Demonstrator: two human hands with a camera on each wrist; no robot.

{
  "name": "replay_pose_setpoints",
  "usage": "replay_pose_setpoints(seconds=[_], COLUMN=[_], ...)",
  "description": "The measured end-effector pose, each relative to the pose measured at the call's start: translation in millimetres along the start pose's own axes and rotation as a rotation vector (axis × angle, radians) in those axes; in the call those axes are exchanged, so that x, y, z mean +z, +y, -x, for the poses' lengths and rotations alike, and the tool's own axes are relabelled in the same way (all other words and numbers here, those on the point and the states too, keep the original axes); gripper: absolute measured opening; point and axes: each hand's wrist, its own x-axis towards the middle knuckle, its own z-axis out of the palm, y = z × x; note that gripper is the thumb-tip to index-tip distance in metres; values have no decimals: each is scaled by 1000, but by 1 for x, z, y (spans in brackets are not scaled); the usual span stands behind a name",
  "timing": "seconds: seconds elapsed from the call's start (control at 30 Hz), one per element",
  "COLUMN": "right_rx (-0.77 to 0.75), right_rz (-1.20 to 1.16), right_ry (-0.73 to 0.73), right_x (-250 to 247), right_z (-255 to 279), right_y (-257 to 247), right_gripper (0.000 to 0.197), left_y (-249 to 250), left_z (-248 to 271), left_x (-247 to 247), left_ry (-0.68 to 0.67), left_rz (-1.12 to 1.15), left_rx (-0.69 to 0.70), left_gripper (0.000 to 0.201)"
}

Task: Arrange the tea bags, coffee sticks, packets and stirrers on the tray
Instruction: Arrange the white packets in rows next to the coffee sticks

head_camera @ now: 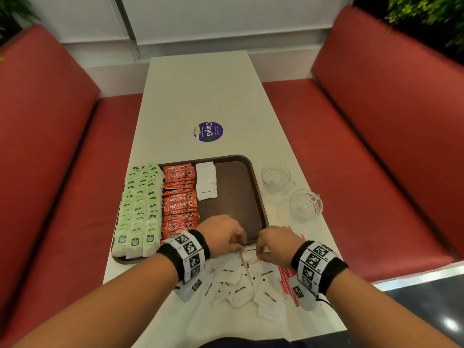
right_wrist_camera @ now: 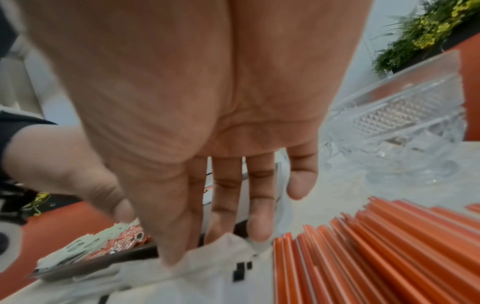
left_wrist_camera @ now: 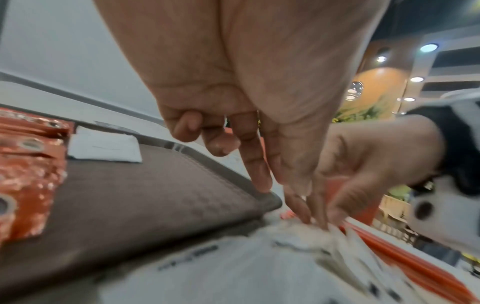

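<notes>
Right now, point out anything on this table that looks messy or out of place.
The white sugar packets lie in a loose, overlapping heap on the table in front of the tray, facing every direction, unlike the neat rows of tea bags and coffee sticks. The orange stirrers are off the tray too.

Likely a café or canteen booth, red padded benches point(head_camera: 391, 136), long white table point(head_camera: 200, 96), wall greenery point(head_camera: 426, 11)

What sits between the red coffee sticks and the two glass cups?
In the head view: a short stack of white sugar packets beside the coffee sticks, then bare brown tray up to its rim before the cups.
</notes>
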Motion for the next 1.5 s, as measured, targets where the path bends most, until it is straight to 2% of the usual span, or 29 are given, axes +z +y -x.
replay_pose_setpoints(seconds=[0.17,0.37,0.43,0.53,0.67,0.87,0.93,1.03,1.07,1.17,1.27,1.3,1.4,1.5], right_rx=[-28,-24,-5,22,49,59,59,34,24,24,62,78,52,-34], right_rz=[30,72,29,-82,-222,-322,-330,-360,-378,-434,-467,-481,-538,-502], right_ry=[4,44,79,155,212,275,306,391,414,443,471,484,503,468], right_x=[5,6,6,5,0,-2,-5,-12,-14,-21,-24,-25,-28,-32], right_z=[0,2,3,8,14,10,9,8,8,9,5,3,-4,-7], right_y=[-3,-9,-9,-7,-6,-6,-9,-13,-14,-19,-22,-22,-25,-30], right_gripper=[21,19,18,11,8,20,26,29,29,33,20,21,29,25], left_y=[19,24,26,28,28,24,20,13,12,7,-2,-4,-9,-13], left_z=[1,-5,-5,-5,-3,3,7,15,17,23,28,30,34,34], left_x=[25,32,31,33,34,18,13,7,4,-6,-11,-13,-17,-21], left_ry=[-42,-47,-43,-19,58,170,224,242,246,305,336,327,269,337], left_rz=[-193,-243,-255,-273,-190,-23,92,247,267,235,278,303,305,220], left_rx=[94,55,48,18,-62,-116,-132,-145,-142,-130,-164,-170,-151,-138], left_gripper=[27,19,16,22,19,15,6,28,29,20,19,23,50,37])
